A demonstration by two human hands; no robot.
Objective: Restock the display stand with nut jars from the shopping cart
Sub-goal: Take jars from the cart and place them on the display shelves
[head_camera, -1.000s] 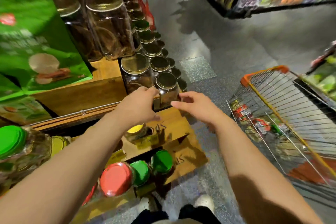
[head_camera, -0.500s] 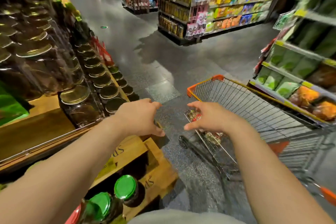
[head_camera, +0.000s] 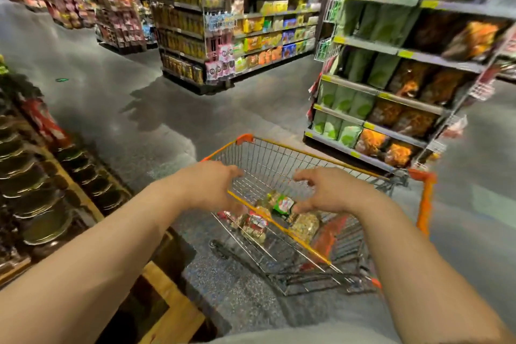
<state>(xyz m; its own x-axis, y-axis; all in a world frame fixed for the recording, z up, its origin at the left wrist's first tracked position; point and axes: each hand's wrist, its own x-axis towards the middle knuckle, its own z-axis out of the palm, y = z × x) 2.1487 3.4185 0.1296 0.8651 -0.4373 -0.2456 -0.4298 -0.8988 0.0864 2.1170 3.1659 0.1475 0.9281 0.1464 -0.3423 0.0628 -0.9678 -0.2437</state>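
Note:
A wire shopping cart (head_camera: 282, 148) with an orange rim stands ahead of me on the floor. Several nut jars lie in its bottom, among them one with a green label (head_camera: 282, 205) and one with a red label (head_camera: 255, 225). My left hand (head_camera: 210, 184) hovers over the cart's near left rim, fingers loosely spread and holding nothing. Over the basket, just right of the green-labelled jar, my right hand (head_camera: 329, 190) is empty with relaxed, curved fingers. The wooden display stand (head_camera: 69, 184) with rows of gold-lidded jars (head_camera: 44, 225) runs along the left.
A shelf unit (head_camera: 391, 98) with green and orange snack bags stands right behind the cart. More stocked shelving (head_camera: 237, 36) lies across the aisle. Grey floor (head_camera: 156, 120) stretches between the stand and the cart.
Both hands left the jar set on the stand and swung right to the cart. My view turned from the stand toward the aisle and the cart's basket.

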